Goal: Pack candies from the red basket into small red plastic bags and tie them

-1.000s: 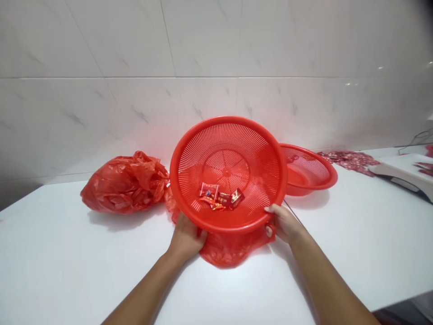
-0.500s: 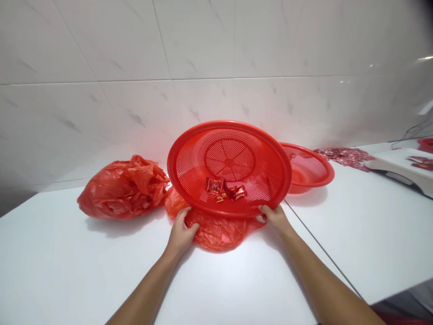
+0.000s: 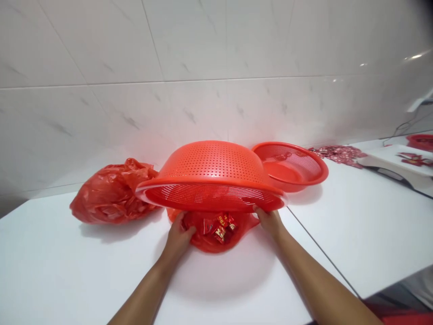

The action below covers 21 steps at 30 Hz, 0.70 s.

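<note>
A red plastic colander (image 3: 211, 162) is tipped steeply toward me, mouth down and bottom facing up. My right hand (image 3: 270, 222) is closed on its near right rim, and a corner of the red plastic bag (image 3: 206, 246) stretches to those fingers. Below the rim, my left hand (image 3: 179, 235) is closed on the left edge of that bag; its fingertips are partly hidden. Several red-and-gold wrapped candies (image 3: 219, 228) lie in the bag's opening, under the colander.
A full, bunched red plastic bag (image 3: 111, 194) lies to the left. Behind on the right sits a second red colander (image 3: 291, 167). Farther right are a pile of red-and-white wrappers (image 3: 338, 155) and a white scale (image 3: 399, 162) with red packets on top. A tiled wall (image 3: 189, 108) stands behind.
The colander has tipped over from facing me to mouth down. The candies have dropped out of it into the bag beneath. Both hands stay in nearly the same place.
</note>
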{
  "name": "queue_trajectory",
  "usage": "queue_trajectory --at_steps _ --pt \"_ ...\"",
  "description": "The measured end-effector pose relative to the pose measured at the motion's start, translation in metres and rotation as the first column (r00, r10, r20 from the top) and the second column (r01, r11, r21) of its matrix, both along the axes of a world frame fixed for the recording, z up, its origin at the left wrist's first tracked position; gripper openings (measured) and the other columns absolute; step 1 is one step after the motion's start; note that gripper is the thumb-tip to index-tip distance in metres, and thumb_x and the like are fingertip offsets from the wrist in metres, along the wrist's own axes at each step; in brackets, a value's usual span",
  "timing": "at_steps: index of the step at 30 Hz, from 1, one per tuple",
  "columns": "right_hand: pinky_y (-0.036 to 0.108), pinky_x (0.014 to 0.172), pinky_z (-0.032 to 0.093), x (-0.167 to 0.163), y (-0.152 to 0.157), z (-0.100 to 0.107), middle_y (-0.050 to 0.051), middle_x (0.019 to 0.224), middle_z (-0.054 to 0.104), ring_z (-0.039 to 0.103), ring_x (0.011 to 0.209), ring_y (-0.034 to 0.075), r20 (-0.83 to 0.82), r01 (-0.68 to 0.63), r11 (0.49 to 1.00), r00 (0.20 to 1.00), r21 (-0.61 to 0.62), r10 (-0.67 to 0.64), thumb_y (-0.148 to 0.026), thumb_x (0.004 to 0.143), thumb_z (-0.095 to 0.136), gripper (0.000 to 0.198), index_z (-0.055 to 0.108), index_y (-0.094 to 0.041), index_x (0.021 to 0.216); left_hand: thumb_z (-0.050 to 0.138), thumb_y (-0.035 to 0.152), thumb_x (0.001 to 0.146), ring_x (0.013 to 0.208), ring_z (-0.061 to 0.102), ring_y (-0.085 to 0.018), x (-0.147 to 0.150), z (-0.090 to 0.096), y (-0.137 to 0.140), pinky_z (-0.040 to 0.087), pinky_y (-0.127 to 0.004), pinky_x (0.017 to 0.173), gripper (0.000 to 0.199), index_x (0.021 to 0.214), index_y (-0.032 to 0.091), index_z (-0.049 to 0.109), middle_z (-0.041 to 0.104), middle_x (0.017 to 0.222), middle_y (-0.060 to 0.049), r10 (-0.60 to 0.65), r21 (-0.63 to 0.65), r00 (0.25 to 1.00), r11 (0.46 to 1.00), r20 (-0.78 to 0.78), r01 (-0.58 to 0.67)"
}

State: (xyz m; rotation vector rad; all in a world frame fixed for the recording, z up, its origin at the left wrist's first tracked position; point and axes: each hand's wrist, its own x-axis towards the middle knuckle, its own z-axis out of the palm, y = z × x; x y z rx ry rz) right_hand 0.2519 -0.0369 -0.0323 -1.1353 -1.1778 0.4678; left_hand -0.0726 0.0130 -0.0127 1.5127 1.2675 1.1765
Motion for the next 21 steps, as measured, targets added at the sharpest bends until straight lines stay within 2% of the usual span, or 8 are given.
queue_trajectory --at_steps 4,8,11,15,18,21 --pt "0.053 0.100 0.058 0.004 -0.001 -0.002 0.009 0.116 0.077 0.070 0.113 0.034 -0.005 0.038 0.998 0.999 0.048 -0.037 -0.037 0.084 0.066 0.031 0.075 -0.022 0.110 0.062 0.022 0.063 0.117 0.069 -0.032 0.004 0.001 -0.004 0.054 -0.048 0.108 0.063 0.126 0.018 0.063 0.073 0.126 -0.010 -0.001 0.053 0.997 0.999 -0.078 0.005" --pt "0.052 0.101 0.058 0.004 -0.007 0.001 0.009 0.119 0.076 0.069 0.116 0.033 -0.115 0.121 0.990 0.987 0.069 -0.112 -0.036 0.086 0.065 0.034 0.073 -0.023 0.116 0.059 0.020 0.064 0.117 0.069 -0.032 0.008 0.003 -0.010 0.055 -0.048 0.107 0.061 0.126 0.019 0.063 0.074 0.124 -0.008 0.015 0.107 0.983 0.994 -0.181 0.005" --pt "0.049 0.102 0.058 0.001 -0.011 0.010 0.009 0.118 0.075 0.069 0.117 0.031 -0.157 0.158 0.986 0.977 0.059 -0.148 -0.034 0.087 0.066 0.029 0.074 -0.023 0.113 0.057 0.020 0.066 0.119 0.068 -0.032 0.008 0.003 -0.010 0.054 -0.049 0.109 0.065 0.130 0.020 0.062 0.073 0.127 -0.008 0.008 0.135 0.973 0.991 -0.232 0.025" --pt "0.046 0.101 0.058 -0.001 -0.014 0.019 0.009 0.119 0.075 0.069 0.118 0.031 -0.140 0.162 0.980 0.979 0.112 -0.145 -0.032 0.086 0.066 0.025 0.076 -0.024 0.108 0.057 0.019 0.066 0.121 0.067 -0.032 0.005 0.002 -0.009 0.055 -0.049 0.109 0.067 0.133 0.019 0.059 0.071 0.130 -0.009 -0.004 0.163 0.967 0.985 -0.256 0.047" --pt "0.047 0.100 0.057 0.001 -0.014 0.018 0.009 0.116 0.076 0.069 0.115 0.032 -0.186 0.215 0.975 0.961 0.051 -0.202 -0.033 0.085 0.067 0.027 0.075 -0.022 0.108 0.057 0.018 0.067 0.125 0.066 -0.031 0.003 -0.001 -0.009 0.053 -0.050 0.112 0.067 0.134 0.019 0.058 0.069 0.134 -0.009 -0.007 0.163 0.964 0.985 -0.267 0.053" --pt "0.048 0.100 0.056 0.003 -0.015 0.017 0.010 0.109 0.077 0.070 0.110 0.032 -0.266 0.284 0.958 0.921 -0.038 -0.284 -0.036 0.083 0.069 0.029 0.075 -0.019 0.106 0.060 0.020 0.070 0.137 0.058 -0.032 0.002 -0.006 -0.008 0.044 -0.051 0.121 0.070 0.140 0.018 0.056 0.062 0.145 -0.011 0.024 0.166 0.951 0.986 -0.308 0.029"
